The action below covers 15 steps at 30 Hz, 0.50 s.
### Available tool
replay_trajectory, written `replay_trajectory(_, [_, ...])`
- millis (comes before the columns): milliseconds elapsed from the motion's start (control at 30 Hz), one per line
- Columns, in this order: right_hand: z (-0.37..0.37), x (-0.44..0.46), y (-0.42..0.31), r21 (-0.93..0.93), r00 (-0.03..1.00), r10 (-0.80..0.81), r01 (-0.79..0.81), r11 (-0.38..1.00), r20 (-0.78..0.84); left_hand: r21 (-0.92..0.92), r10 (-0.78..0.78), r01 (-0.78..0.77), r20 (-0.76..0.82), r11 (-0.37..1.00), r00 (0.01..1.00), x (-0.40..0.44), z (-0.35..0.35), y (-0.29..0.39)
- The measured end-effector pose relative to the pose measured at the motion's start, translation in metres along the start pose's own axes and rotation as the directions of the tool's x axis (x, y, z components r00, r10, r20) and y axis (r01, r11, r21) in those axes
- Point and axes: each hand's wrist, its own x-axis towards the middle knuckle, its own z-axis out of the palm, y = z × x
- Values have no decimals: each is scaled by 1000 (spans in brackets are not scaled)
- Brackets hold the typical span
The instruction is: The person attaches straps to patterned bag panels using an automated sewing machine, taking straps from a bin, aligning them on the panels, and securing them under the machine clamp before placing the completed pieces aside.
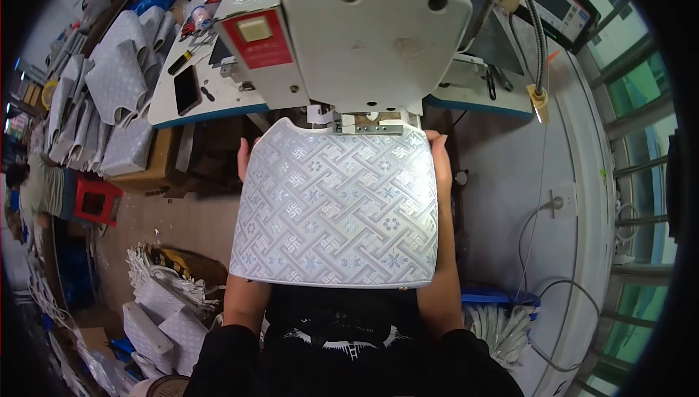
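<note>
The grip of the left hand (pixel 245 161), at the panel's ten o'clock edge, is mostly hidden, so whether it is closed cannot be told; the same is true of the right hand (pixel 441 160), at two o'clock. Between them, at the centre, a pale-grey panel with rounded corners and an interlocking geometric and floral pattern (pixel 338 208) is placed. At twelve o'clock its far edge is met by a narrow silver metal bar (pixel 378 130) below a bulky off-white machine head (pixel 375 40). Toward ten o'clock, a black smartphone (pixel 187 90) is carried by a white, teal-edged desk (pixel 227 97); farther out, grey patterned fabric pieces (pixel 119 80) are heaped.
</note>
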Motion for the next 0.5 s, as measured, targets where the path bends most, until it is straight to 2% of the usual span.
replay_trajectory(33, [2, 3, 1, 84, 1000, 6, -7, 996, 2, 0, -9, 9, 3, 1000, 1000, 7, 6, -1])
replay_trajectory(100, [4, 13, 6, 92, 999, 10, -6, 996, -42, 41, 240, -237, -232, 971, 943, 13, 32, -5])
replay_trajectory(133, [5, 17, 11, 104, 997, 19, -11, 995, -79, 84, 360, -353, -343, 932, 868, 13, 39, -8])
replay_trajectory(167, [7, 19, 15, 116, 993, 27, -14, 993, -111, 79, 363, -359, -345, 930, 866, 14, 33, -15])
replay_trajectory(267, [0, 21, 21, 7, 992, -26, 27, 1000, -122, 168, 248, -183, -671, 969, 699, 34, 4, -40])
replay_trajectory(300, [-3, 25, 21, -42, 989, -55, 50, 998, -138, 355, 224, -20, -544, 934, 809, 19, 12, -42])
replay_trajectory(333, [-9, 31, 18, -40, 988, -69, 64, 997, -137, 548, 155, 111, -417, 829, 896, -6, 26, -43])
replay_trajectory(367, [-20, 38, 13, -152, 994, -47, 32, 988, -99, 556, 153, 109, -404, 824, 902, -21, 43, -43])
replay_trajectory(433, [-35, 40, 12, -352, 998, 12, -33, 935, -61, 455, -2, 147, -303, 878, 953, -37, 67, -35])
replay_trajectory(467, [-32, 39, 12, -327, 996, -1, -29, 945, -93, 483, -23, 168, -293, 859, 956, -28, 52, -29])
replay_trajectory(500, [-27, 40, 5, -330, 999, -32, 30, 944, 0, 376, -9, 130, -307, 917, 952, -12, 19, -32])
